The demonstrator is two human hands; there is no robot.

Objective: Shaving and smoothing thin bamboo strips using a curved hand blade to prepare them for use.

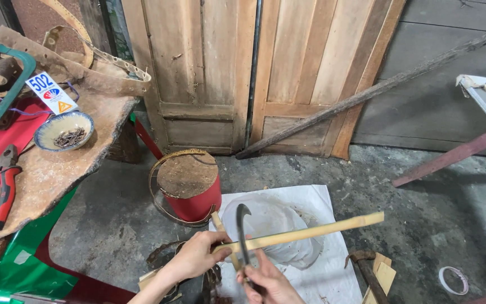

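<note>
Hooked blade against a bamboo strip
The left hand (198, 254) grips the bamboo strip (305, 232); right hand (268, 281) clenches the hooked knife (242, 233) across it. On the counter (57, 169), a bowl (64, 130) holds nails.

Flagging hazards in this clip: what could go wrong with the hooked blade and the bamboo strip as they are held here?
1. The right hand holds the hooked blade against the bamboo strip right beside the left hand; a slip might cut its fingers.
2. The strip's long free end is unsupported and might twist or swing.
</note>
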